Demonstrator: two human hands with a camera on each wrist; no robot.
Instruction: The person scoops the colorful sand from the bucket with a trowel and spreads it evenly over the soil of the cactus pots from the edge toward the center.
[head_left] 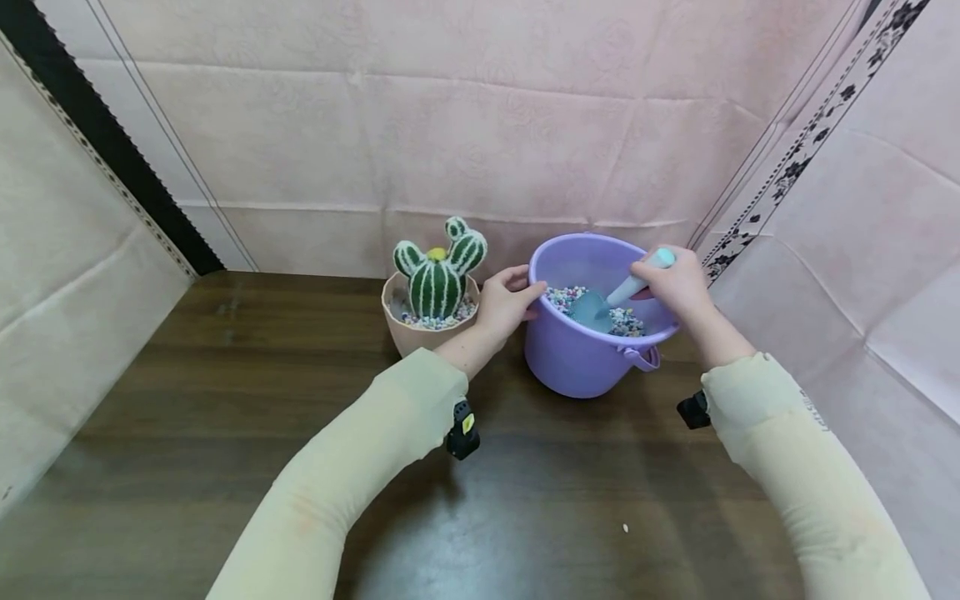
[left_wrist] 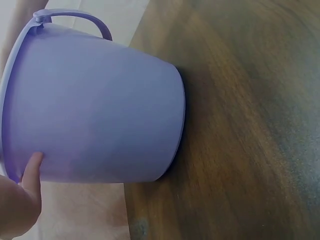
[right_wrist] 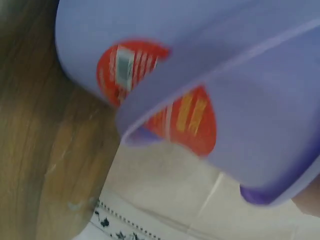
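A purple bucket [head_left: 577, 362] stands on the table with small multicoloured pebbles [head_left: 628, 323] inside. At its left rim my left hand [head_left: 504, 304] grips the bucket; in the left wrist view one fingertip [left_wrist: 36, 159] lies on the outer wall just below the rim. My right hand [head_left: 675, 287] holds the handle of a light blue toy shovel [head_left: 592, 310] over the bucket's right side. The shovel's blade dips into the pebbles, its tip partly buried. In the right wrist view the bucket's handle [right_wrist: 185, 75] crosses a red sticker [right_wrist: 192, 122], and the hand is mostly hidden.
Left of the bucket, close to my left hand, stands a beige pot [head_left: 408, 333] with a green knitted cactus [head_left: 437, 287] and pebbles around its base. Pale cloth [head_left: 487, 142] hangs behind and at both sides. One white speck [head_left: 626, 528] lies on the dark wooden table [head_left: 247, 417].
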